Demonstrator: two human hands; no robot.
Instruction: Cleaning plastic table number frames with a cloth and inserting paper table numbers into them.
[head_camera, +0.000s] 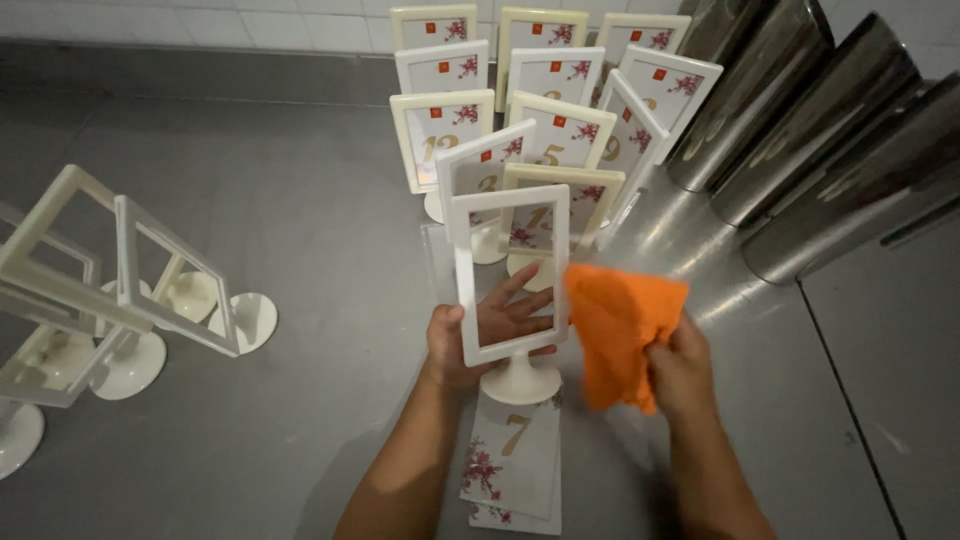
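My left hand (478, 335) grips a white standing frame (462, 275) with a clear empty pane and a round foot, held upright over the steel counter. Its fingers show through the pane from behind. My right hand (680, 368) clutches an orange cloth (618, 325), which touches the frame's right edge. Under the frame lie flat number cards with red blossom prints (512, 455), stacked near the counter's front.
Behind stand several cream frames with numbered blossom cards (545, 125) in rows. At the left are several empty white frames (120, 290) on round feet. Shiny steel cylinders (800, 130) lie at the right. A tiled wall (200, 20) runs along the back.
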